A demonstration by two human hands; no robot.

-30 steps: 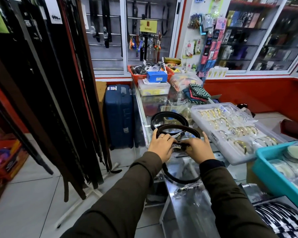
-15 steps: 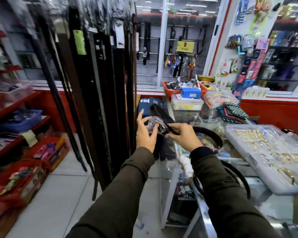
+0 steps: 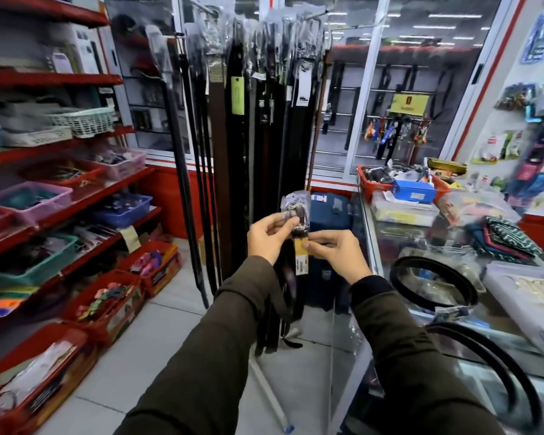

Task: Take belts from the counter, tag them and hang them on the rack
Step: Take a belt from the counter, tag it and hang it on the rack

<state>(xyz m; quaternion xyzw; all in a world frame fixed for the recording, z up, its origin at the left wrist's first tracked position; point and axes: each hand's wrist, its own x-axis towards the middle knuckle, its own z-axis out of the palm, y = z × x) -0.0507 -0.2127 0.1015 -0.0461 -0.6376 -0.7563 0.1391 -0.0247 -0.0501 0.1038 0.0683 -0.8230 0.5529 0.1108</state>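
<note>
Here the dark belt (image 3: 291, 271) hangs upright at centre, its plastic-wrapped buckle end pinched by the left hand (image 3: 269, 235), while the right hand (image 3: 338, 251) nips the yellow tag (image 3: 300, 255) on its strap. Just beyond stands the rack (image 3: 264, 127) of hanging belts. To the right, a glass counter (image 3: 399, 233) carries two coiled belts (image 3: 437, 285); far along it a red basket (image 3: 369, 183) holds a blue box (image 3: 413, 189). On the left, red shelves (image 3: 60, 196) bear bins of blurred small goods
</note>
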